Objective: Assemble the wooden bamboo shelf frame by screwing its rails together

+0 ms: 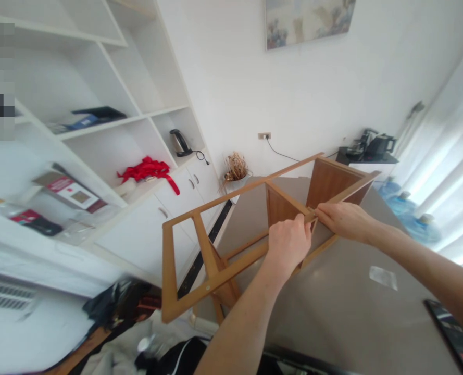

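A wooden furniture frame (200, 260) made of light brown rails and darker panels lies tilted on a grey table (333, 307). My left hand (288, 242) is closed around one of its rails near the middle joint. My right hand (344, 220) pinches the same rail joint from the right, its fingertips meeting the left hand's. Both hands grip the frame where a rail meets a dark brown panel (327, 182).
White shelving (110, 125) on the left holds a kettle (179, 142), red cloth (149, 169), boxes and books. A dried plant (236, 167) stands by the wall. A coffee machine (372, 145) and water bottles (405, 205) are at right. Clutter lies on the floor at the lower left.
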`<move>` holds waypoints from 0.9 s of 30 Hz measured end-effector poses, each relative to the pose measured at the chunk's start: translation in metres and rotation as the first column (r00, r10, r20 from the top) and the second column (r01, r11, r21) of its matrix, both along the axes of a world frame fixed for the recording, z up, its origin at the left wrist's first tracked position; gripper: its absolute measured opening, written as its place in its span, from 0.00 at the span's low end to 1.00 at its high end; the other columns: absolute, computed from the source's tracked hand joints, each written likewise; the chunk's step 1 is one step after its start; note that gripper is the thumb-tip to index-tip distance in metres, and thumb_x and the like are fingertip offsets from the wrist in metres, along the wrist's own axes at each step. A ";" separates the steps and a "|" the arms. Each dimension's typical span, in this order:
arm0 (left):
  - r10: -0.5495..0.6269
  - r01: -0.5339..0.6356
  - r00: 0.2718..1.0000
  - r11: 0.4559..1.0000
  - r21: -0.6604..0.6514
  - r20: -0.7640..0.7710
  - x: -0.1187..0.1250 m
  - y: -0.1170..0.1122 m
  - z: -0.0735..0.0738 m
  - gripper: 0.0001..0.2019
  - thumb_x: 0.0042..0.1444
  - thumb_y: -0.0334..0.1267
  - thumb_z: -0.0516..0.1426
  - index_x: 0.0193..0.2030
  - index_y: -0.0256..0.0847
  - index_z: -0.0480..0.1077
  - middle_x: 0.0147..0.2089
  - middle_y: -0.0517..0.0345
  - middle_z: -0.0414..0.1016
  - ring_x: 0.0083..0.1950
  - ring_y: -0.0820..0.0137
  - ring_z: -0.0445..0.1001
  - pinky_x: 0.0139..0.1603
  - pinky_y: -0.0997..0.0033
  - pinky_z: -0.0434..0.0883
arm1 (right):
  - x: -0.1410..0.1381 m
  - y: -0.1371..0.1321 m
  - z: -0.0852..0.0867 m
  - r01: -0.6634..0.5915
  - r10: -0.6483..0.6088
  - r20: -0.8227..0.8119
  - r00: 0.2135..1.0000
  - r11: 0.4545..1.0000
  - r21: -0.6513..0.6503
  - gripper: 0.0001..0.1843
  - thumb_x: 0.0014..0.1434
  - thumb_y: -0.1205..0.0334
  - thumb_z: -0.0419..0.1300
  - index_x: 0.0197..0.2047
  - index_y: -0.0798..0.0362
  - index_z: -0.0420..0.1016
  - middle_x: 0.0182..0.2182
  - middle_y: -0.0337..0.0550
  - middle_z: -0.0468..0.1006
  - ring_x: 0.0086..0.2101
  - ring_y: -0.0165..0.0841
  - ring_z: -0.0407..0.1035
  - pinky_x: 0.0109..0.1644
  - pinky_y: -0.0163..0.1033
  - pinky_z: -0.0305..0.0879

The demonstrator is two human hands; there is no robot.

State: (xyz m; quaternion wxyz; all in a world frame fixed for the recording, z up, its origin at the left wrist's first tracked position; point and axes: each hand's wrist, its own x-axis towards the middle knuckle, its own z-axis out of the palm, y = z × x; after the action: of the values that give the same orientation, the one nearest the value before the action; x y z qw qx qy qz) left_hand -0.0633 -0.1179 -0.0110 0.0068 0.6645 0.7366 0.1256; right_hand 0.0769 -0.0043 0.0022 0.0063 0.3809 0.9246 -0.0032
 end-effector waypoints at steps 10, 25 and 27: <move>-0.064 0.062 0.998 0.989 -0.131 -0.018 -0.002 0.001 0.012 0.16 0.66 0.42 0.40 0.48 0.39 0.65 0.39 0.47 0.78 0.42 0.58 0.78 0.39 0.61 0.72 | -0.007 -0.004 0.020 -0.064 0.050 0.184 0.982 0.996 0.069 0.15 0.66 0.60 0.45 0.35 0.54 0.69 0.32 0.51 0.79 0.35 0.40 0.75 0.31 0.38 0.60; -0.104 0.105 0.991 0.994 -0.009 0.083 -0.009 -0.002 -0.007 0.16 0.67 0.41 0.40 0.47 0.37 0.66 0.37 0.46 0.77 0.41 0.58 0.78 0.39 0.62 0.72 | -0.026 -0.031 0.032 0.117 -0.139 0.313 0.940 0.989 0.090 0.08 0.61 0.67 0.52 0.38 0.55 0.72 0.34 0.54 0.80 0.37 0.46 0.75 0.34 0.43 0.64; -0.112 0.115 0.988 0.993 -0.021 0.103 -0.010 -0.003 -0.007 0.16 0.66 0.41 0.41 0.47 0.37 0.66 0.37 0.44 0.77 0.42 0.58 0.78 0.40 0.62 0.72 | -0.025 -0.031 0.026 0.146 -0.167 0.289 0.943 0.985 0.091 0.10 0.63 0.64 0.50 0.39 0.55 0.72 0.35 0.54 0.80 0.37 0.46 0.75 0.36 0.44 0.65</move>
State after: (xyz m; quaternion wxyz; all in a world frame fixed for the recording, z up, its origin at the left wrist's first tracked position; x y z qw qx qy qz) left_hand -0.0733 -0.1205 -0.0179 0.0604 0.6980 0.6978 0.1488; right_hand 0.0520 -0.0355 0.0286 0.1313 0.4492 0.8796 0.0849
